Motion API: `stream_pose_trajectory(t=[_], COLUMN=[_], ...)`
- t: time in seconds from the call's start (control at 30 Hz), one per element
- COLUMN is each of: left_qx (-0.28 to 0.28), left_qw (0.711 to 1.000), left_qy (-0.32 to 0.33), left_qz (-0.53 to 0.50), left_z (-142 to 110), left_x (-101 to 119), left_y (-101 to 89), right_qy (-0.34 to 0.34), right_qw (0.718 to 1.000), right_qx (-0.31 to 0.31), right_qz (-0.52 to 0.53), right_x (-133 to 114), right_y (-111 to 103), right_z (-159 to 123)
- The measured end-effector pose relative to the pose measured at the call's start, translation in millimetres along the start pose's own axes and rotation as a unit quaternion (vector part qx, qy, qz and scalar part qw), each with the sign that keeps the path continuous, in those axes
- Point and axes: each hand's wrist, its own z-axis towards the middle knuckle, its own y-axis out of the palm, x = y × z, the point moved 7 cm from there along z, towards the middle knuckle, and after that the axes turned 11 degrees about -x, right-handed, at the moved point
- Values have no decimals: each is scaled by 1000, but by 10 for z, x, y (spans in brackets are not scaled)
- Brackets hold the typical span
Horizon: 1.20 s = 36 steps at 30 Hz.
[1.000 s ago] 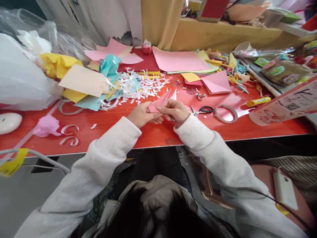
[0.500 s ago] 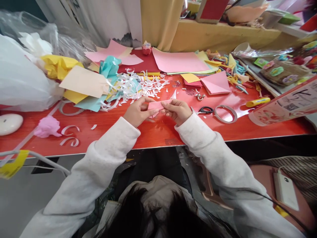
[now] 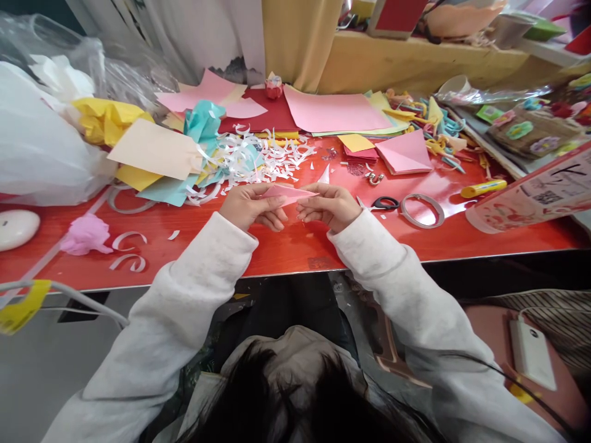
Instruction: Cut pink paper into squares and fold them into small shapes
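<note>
A small folded piece of pink paper [image 3: 289, 194] is held in the air over the red table [image 3: 286, 255], stretched between both hands. My left hand [image 3: 252, 206] pinches its left part with the thumb on top, the other fingers curled below. At the right tip, the thumb and index finger of my right hand [image 3: 333, 206] close on the paper. Beyond the hands lies a heap of white paper shreds [image 3: 263, 160]. Black-handled scissors [image 3: 385, 203] lie just right of my right hand, beside a ring of clear tape [image 3: 422, 211].
Pink square sheets [image 3: 404, 152] and small red and yellow squares [image 3: 356, 144] lie behind the scissors. A pink-and-white cup [image 3: 530, 191] leans at the right. On the left are a white plastic bag [image 3: 46, 141], crumpled pink paper [image 3: 87, 234] and a white case [image 3: 17, 229].
The pink paper has tilted, now showing as a thin pointed shape. My left hand has shifted slightly left and its lower fingers have spread into view.
</note>
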Motion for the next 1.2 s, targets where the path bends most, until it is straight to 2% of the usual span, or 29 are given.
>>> stream_pose_trajectory(t=[0.17, 0.3, 0.47, 0.6, 0.77, 0.9, 1.03, 1.2], left_qx=[-52, -53, -69, -74, -34, -1, 27, 47], left_qw=[998, 998, 994, 990, 995, 999, 999, 997], left_qy=[-31, -40, -56, -62, -21, 8, 18, 55], left_qz=[-30, -17, -56, -102, -92, -45, -8, 35], left_z=[-25, -3, 16, 22, 18, 26, 33, 26], left_x=[-20, -57, -115, -142, -59, -3, -5, 25], left_y=[57, 65, 58, 54, 60, 43, -1, -45], right_qy=[-14, -16, -3, -41, -117, -162, -162, -150], right_qw=[999, 998, 1000, 998, 981, 957, 942, 938], right_qx=[-22, -35, -17, 0, 46, 51, 47, 44], right_qz=[-34, -42, -23, -43, -149, -236, -292, -309], right_x=[-14, 14, 40, -39, -182, -207, -183, -188], right_y=[35, 35, -17, 6, 67, 102, 116, 149], right_z=[-6, -5, -11, -41, -123, -148, -145, -155])
